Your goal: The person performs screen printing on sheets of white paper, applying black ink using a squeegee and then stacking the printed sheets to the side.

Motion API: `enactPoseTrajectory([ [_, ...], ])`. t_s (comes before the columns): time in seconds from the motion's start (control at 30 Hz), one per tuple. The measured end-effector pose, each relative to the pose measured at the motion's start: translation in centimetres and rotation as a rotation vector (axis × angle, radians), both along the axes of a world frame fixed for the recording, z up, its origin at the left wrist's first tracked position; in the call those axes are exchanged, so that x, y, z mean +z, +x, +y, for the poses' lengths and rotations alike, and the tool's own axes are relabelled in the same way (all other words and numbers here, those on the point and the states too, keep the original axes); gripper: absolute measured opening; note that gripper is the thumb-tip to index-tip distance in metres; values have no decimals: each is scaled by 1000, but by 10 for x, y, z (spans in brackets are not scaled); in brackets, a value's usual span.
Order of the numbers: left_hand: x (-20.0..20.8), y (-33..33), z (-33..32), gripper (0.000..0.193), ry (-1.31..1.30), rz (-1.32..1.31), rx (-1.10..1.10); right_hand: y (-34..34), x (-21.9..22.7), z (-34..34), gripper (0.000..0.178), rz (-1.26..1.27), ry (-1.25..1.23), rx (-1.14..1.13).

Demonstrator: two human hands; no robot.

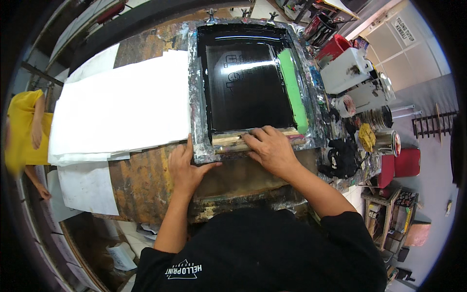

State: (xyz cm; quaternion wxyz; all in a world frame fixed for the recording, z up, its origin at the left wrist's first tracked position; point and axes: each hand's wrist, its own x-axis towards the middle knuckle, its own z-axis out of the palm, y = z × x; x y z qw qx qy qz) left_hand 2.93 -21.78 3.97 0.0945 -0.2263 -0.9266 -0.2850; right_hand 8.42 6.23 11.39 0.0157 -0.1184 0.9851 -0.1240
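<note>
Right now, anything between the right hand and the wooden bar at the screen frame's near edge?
Nothing visible: the right hand's fingers are already on the wooden bar. The left hand is off to the left, by the screen frame's near-left corner.

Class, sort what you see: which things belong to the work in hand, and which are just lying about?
In use:
- framed screen, left hand at its near-left corner
- wooden bar under the right hand
- stacked white sheets alongside, probably

Apparently lying about:
- white container
- yellow lump
- red chair
</note>
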Motion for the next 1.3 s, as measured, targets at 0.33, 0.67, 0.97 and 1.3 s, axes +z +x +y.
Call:
enactPoseTrajectory([
  [0.33, 5, -2, -1, 122, 12, -23, -21, -271, -44, 91, 35, 354, 115, 15],
  [0.67, 5, 6, 6, 121, 361, -145, -30, -121, 53, 62, 38, -61, -79, 120],
  [0.97, 89, -7, 44, 104, 1308, -342, -201, -22, 149, 1, 38, 552, 138, -118],
  [1.3, 36, -8, 54, 131, -329, -86, -35, -98, 216, 23, 34, 765, 212, -84],
])
